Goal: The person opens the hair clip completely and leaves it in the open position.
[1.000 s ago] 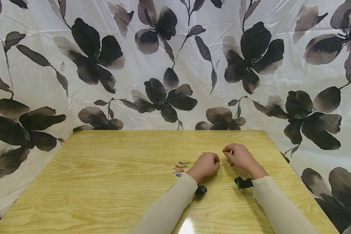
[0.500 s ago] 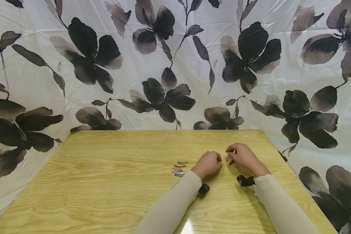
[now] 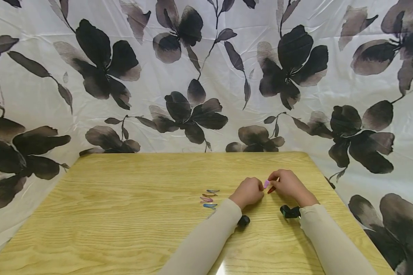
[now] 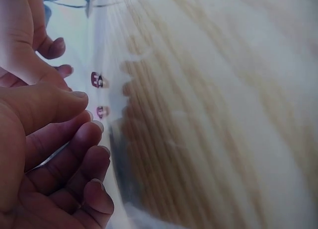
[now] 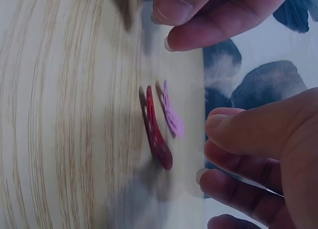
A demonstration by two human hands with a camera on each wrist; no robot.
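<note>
left hand (image 3: 249, 191): fingers loosely curled, thumb near the index tip, narrow gap. right hand (image 3: 288, 185): thumb and index slightly spread, other fingers bent loosely; grips neither clip. hands face each other, near but apart.

pink clip (image 5: 173, 118) and red clip (image 5: 159, 137) lie on the table between the hands, side by side, roughly parallel, not touching. from the head view, red is nearer the person and just by the right fingertips; pink sits between both sets of fingertips.

left of the left hand, four more in a loose stack of rows: dark blue clip (image 3: 212, 191) farthest, then brown clip (image 3: 209, 195), mauve clip (image 3: 206, 200), light blue clip (image 3: 209, 205) near the left sleeve (image 3: 206, 235).

black camera on each wrist. table (image 3: 124, 214) is wood-grain; floral cloth (image 3: 227, 107) hangs behind.
</note>
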